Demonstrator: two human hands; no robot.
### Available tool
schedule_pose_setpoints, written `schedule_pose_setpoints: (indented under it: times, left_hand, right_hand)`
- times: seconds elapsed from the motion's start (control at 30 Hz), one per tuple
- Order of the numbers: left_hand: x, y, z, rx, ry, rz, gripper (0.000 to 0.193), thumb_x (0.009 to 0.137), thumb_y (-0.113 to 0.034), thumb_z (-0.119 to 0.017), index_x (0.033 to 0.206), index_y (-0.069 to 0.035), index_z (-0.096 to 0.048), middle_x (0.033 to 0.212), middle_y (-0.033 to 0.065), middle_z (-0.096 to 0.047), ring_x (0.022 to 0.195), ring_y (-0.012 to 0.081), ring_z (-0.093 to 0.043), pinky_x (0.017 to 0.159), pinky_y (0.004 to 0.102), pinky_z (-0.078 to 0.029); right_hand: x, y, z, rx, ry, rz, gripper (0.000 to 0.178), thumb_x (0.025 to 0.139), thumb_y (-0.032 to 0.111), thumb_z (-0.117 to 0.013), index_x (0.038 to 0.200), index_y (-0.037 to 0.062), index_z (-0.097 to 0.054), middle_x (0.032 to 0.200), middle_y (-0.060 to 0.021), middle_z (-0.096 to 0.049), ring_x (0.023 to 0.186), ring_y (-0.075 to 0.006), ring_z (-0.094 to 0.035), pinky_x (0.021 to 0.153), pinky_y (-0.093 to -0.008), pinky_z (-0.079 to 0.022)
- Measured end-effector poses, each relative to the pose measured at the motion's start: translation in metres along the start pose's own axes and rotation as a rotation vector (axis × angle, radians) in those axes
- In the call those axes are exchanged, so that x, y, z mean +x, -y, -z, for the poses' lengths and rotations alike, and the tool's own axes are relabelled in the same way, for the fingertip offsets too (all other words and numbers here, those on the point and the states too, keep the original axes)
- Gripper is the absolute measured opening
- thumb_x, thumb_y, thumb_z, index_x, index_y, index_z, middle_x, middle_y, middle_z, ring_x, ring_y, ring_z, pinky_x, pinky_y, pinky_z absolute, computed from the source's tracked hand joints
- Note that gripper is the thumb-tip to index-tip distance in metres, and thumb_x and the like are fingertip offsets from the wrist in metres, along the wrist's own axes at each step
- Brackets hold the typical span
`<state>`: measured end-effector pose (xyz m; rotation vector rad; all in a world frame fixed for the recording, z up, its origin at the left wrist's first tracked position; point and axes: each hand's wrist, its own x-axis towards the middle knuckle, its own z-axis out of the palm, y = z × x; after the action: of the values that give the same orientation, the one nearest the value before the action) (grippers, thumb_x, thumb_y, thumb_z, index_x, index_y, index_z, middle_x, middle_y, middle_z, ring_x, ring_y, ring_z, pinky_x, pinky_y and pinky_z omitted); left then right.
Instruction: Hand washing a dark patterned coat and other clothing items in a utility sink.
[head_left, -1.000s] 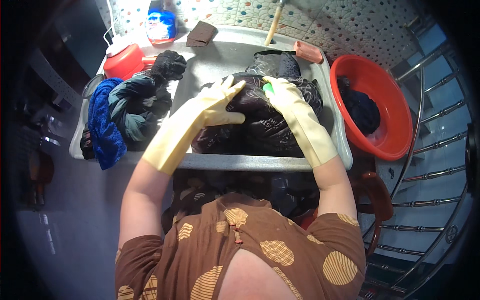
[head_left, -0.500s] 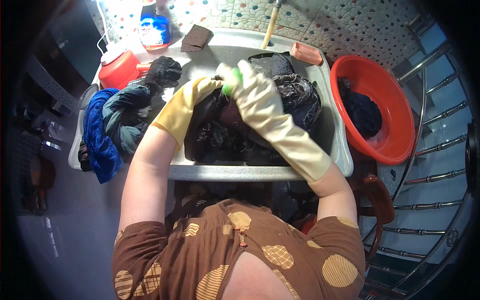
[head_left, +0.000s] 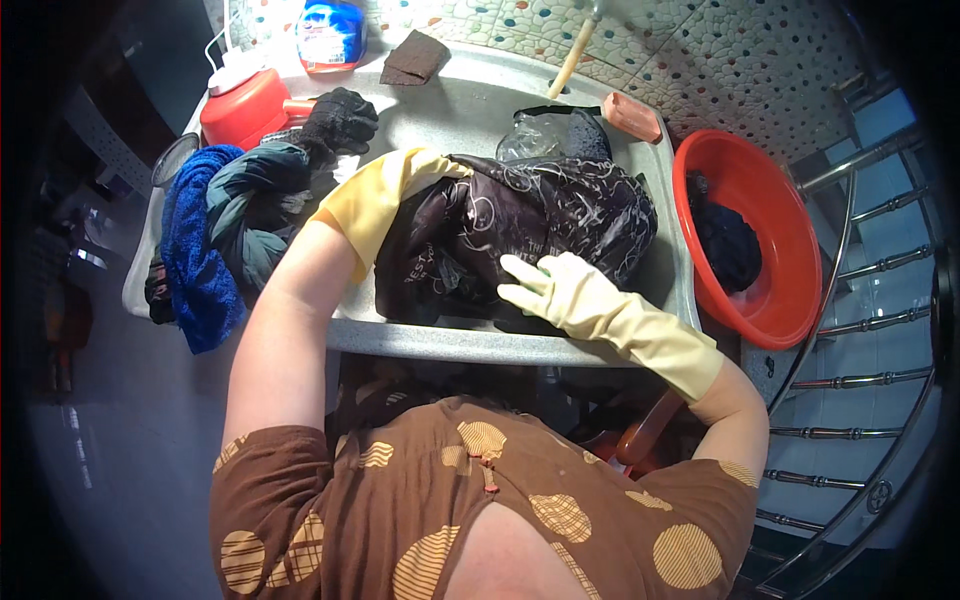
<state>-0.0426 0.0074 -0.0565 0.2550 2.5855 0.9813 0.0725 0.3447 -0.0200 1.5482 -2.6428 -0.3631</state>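
Observation:
A wet black garment [head_left: 490,205] with white lettering and patches of white froth lies bunched in the grey stone sink [head_left: 450,347]. My left hand [head_left: 432,168], in a yellow rubber glove, grips its upper edge; the fingertips are partly hidden by the cloth. On the lower front of the garment rests my right hand [head_left: 555,290], in a pale yellow glove. Its fingers are stretched out and apart, pointing left. Nothing shows in it, though the underside of the palm is hidden. Behind the garment lies a clear, crumpled plastic piece [head_left: 540,138].
Twisted wet clothes [head_left: 250,215], a blue towel [head_left: 200,255] and a black glove [head_left: 340,122] hang over the left rim. A red jug [head_left: 245,108], blue packet [head_left: 330,38], brown pad [head_left: 415,60] and pink soap bar [head_left: 632,118] line the back. A red basin [head_left: 790,290] holds dark cloth.
My right hand has moved down and right, away from my left hand. The green thing between my hands is out of sight. More of the garment shows, spread to the right.

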Motion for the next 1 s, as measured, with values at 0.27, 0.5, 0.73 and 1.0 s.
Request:
schedule_pose_setpoints:
  times: [0.27, 0.5, 0.73, 1.0]
  left_hand:
    - [0.136, -0.104, 0.021, 0.068, 0.008, 0.017, 0.03, 0.095, -0.035, -0.063, 0.107, -0.009, -0.072, 0.088, 0.0105, -0.073, 0.081, 0.0249, -0.069, 0.073, 0.0369, -0.052]
    - [0.034, -0.002, 0.016, 0.141, 0.056, -0.011, 0.03, 0.095, -0.035, -0.063, 0.106, -0.009, -0.073, 0.087, 0.0098, -0.073, 0.08, 0.0241, -0.069, 0.073, 0.0366, -0.051]
    - [0.034, -0.023, -0.01, 0.114, 0.097, 0.005, 0.029, 0.095, -0.034, -0.063, 0.105, -0.009, -0.073, 0.086, 0.0091, -0.073, 0.08, 0.0234, -0.068, 0.072, 0.0363, -0.051]
    - [0.054, -0.091, -0.026, 0.068, 0.076, 0.1, 0.028, 0.095, -0.033, -0.063, 0.105, -0.009, -0.073, 0.085, 0.0083, -0.073, 0.079, 0.0225, -0.068, 0.072, 0.0359, -0.051]
  right_hand:
    - [0.144, 0.004, 0.023, 0.124, -0.27, 0.13, 0.04, 0.085, 0.018, -0.058, 0.124, 0.0132, -0.06, 0.13, -0.0152, -0.054, 0.093, -0.0296, -0.063, 0.075, -0.0402, -0.052]
    - [0.136, 0.016, -0.024, -0.005, -0.247, -0.229, 0.034, 0.088, 0.026, -0.054, 0.12, 0.0188, -0.064, 0.127, -0.0215, -0.055, 0.092, -0.0322, -0.063, 0.076, -0.046, -0.052]
    - [0.048, -0.007, 0.003, -0.088, -0.106, -0.531, 0.036, 0.089, 0.022, -0.055, 0.124, 0.014, -0.061, 0.134, -0.0147, -0.054, 0.09, -0.0296, -0.062, 0.075, -0.0404, -0.052]
    - [-0.032, -0.127, 0.035, 1.318, -1.207, -1.041, 0.043, 0.095, 0.005, -0.055, 0.137, 0.0068, -0.046, 0.108, -0.0161, -0.065, 0.089, -0.0299, -0.067, 0.072, -0.0457, -0.059]
